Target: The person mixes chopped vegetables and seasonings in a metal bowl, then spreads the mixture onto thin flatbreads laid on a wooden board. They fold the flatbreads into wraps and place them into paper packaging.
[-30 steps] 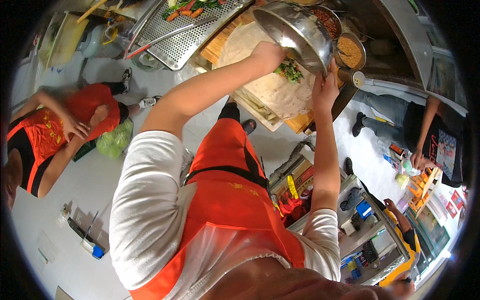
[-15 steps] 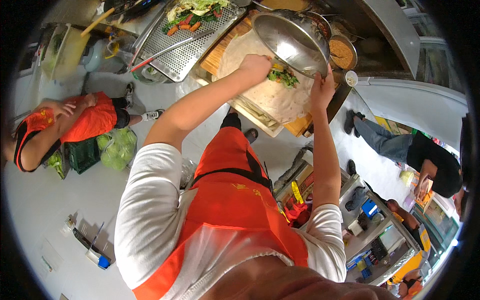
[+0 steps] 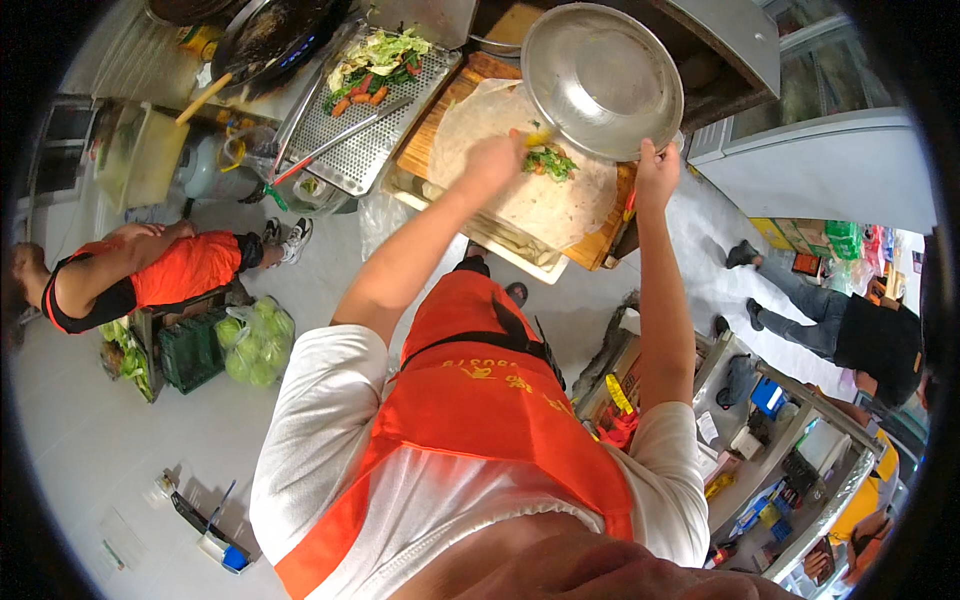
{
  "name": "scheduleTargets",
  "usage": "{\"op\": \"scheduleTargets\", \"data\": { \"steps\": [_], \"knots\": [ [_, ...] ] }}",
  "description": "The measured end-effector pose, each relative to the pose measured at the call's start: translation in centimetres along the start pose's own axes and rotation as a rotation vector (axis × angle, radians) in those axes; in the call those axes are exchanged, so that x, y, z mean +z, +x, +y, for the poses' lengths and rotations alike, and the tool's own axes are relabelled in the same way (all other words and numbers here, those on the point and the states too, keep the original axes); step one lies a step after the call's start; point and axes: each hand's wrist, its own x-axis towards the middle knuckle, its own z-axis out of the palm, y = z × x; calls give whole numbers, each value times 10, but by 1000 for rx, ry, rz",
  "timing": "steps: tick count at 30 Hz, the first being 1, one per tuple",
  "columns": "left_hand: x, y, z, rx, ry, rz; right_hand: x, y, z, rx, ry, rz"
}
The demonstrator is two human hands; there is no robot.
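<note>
My right hand (image 3: 657, 176) grips the lower right rim of a wide steel bowl (image 3: 602, 85), held tilted above the far edge of a round, thin flatbread (image 3: 470, 150). Chopped greens with small red and orange bits (image 3: 552, 163) lie in a small heap on that flatbread, just below the bowl. My left hand (image 3: 496, 165) is closed and smeared by motion, left of the heap. A small yellow piece (image 3: 540, 138) sticks out by its fingers; I cannot make out what it is. Under the flatbread is a wooden board (image 3: 415, 152).
A perforated steel tray (image 3: 372, 165) left of the board bears cabbage, sausages (image 3: 360, 97) and red-handled tongs (image 3: 340, 142). A dark wok (image 3: 270, 45) stands farther left. One person in an orange apron (image 3: 185, 265) is at left; another in black (image 3: 870, 345) is at right.
The bowl has turned to show more of its round base and moved away from me. My left hand has shifted slightly left, with motion blur. The greens are more spread. The person at right has moved.
</note>
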Motion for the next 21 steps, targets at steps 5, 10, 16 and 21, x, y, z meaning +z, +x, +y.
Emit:
{"op": "scheduleTargets", "data": {
  "steps": [5,10,16,21],
  "knots": [
    [-32,16,-83,-117,-57,95,-20,31,21,185,88,44],
    [-6,21,-112,-227,-399,97,-13,95,45,480,205,132],
    [-70,107,-62,61,-239,450,13,157,67,756,290,295],
    [-83,230,-54,-27,176,190,25,150,65,727,387,288]
  ]
}}
